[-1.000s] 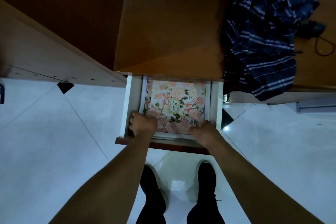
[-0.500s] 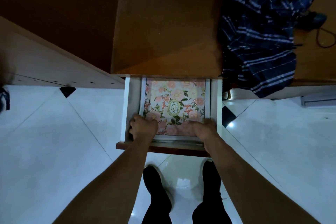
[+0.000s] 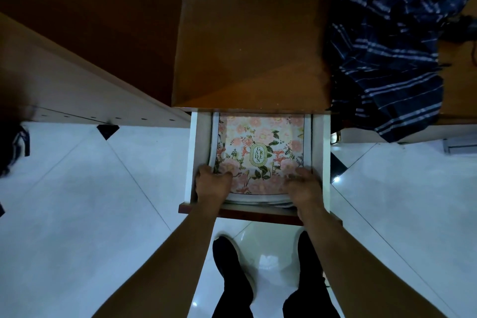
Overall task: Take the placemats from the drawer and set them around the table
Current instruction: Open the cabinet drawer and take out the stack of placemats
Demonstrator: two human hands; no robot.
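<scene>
My left hand (image 3: 212, 183) grips the near left corner of the placemats (image 3: 260, 155), fingers curled over the edge; my right hand (image 3: 304, 186) clamps the near right corner the same way. The floral stack lies flat inside the open drawer (image 3: 195, 152), under the wooden surface (image 3: 247, 46). A plaid cloth (image 3: 387, 54) drapes over that surface to the right, above the white tiled floor (image 3: 90, 201)
</scene>
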